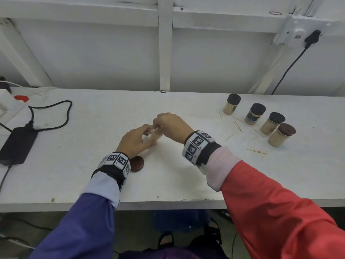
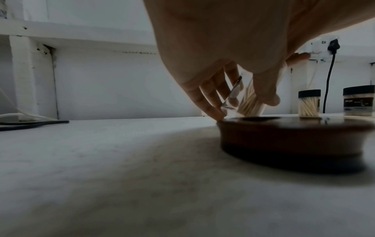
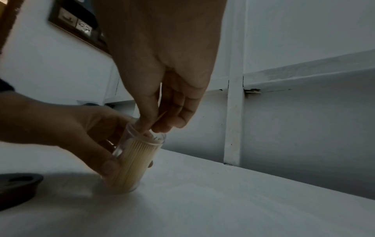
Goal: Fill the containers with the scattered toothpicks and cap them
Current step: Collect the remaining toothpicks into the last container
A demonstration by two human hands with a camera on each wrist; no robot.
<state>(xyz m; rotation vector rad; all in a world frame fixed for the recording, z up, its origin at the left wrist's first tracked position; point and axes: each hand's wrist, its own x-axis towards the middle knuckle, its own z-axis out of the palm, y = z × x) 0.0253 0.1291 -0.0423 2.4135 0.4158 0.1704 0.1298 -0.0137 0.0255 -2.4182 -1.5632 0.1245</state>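
two hands, clear cylindrical container

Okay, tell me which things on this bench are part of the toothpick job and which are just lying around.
Part of the job:
open container, held by left hand
right hand pinching toothpicks
loose brown cap
scattered toothpicks
four capped containers

Lying about:
black power adapter
white power strip
wall plug

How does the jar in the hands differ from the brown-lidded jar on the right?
The held jar is open and tilted, gripped by the left hand; the brown-lidded jar is capped, upright and untouched. The held jar's lid lies on the table. Both are clear and packed with toothpicks.
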